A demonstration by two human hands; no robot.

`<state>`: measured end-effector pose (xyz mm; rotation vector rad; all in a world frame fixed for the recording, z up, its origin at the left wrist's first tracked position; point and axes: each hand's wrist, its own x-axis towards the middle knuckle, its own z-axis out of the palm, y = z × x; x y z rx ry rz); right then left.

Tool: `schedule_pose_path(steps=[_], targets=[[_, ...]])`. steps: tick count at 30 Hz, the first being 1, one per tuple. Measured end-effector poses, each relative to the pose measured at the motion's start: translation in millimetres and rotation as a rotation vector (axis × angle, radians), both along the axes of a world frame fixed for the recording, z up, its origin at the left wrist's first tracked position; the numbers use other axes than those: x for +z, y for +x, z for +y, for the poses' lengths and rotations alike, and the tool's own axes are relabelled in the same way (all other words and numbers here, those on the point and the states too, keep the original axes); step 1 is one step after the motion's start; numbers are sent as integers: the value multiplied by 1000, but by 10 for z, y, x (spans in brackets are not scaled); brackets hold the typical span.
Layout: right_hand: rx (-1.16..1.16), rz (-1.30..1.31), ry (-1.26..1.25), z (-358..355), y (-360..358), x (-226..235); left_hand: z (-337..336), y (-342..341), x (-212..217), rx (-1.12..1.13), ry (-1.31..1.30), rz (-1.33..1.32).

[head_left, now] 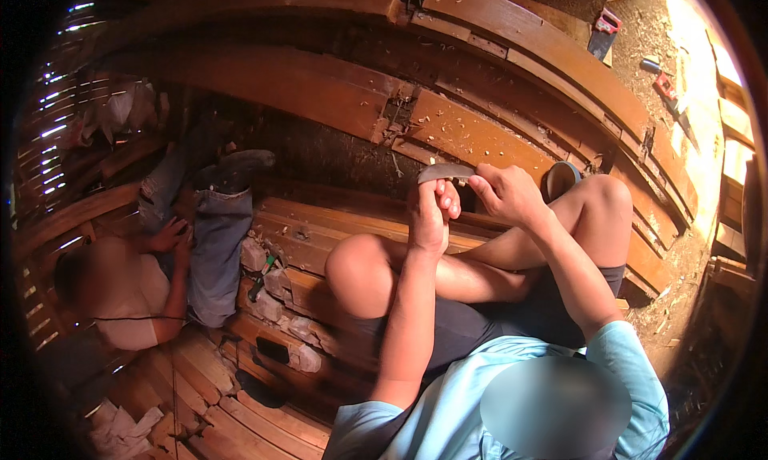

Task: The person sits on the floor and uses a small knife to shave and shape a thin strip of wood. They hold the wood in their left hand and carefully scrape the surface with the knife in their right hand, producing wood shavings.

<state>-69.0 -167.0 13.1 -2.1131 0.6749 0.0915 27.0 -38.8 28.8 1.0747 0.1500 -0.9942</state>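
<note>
A knife with a curved grey blade is held above my crossed legs. My right hand is closed around its handle end, with the handle mostly hidden in the fingers. The blade points left, across the top of my left hand. That hand is closed just under the blade. A small pale bit shows below the edge between the hands; what my left fingers grip is too covered to name.
Long brown wooden boards with pale shavings lie ahead. Two handsaws, one red-handled, rest on the ground at far right. Another person sits at left, hands together. A black flat rectangular object lies on the planks beside me.
</note>
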Motion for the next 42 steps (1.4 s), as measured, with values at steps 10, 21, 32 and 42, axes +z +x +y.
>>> schedule_pose_path(steps=[10,21,32,42], targets=[[-220,279,37,-259,157,-427,-312,-397,-96,-492,89,-472],[-204,257,45,-230,171,-549,-403,-302,-223,-283,362,-416],[-142,129,48,-60,166,-596,-384,-264,-74,56,355,-521],[-326,-82,135,-176,-139,-206,-112,-218,-188,101,373,-663]])
